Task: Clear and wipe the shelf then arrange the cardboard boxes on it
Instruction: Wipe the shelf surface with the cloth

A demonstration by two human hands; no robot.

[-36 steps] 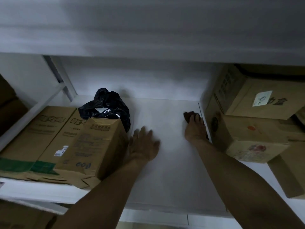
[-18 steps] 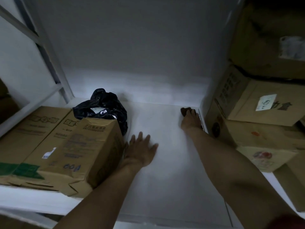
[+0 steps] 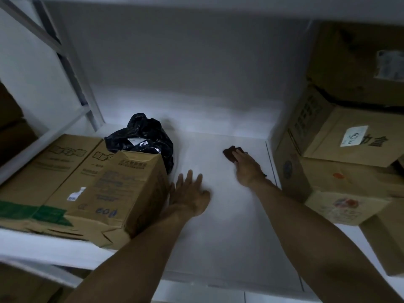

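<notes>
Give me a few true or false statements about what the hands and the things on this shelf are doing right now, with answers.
1. The right hand presses a dark brown cloth onto the white shelf. True.
2. The left hand grips the black plastic bag. False: it lies flat on the shelf beside the brown cardboard box on the left.
3. The black plastic bag sits behind that box. True.
4. No boxes stand to the right of the cloth. False: stacked brown cardboard boxes stand there.
</notes>
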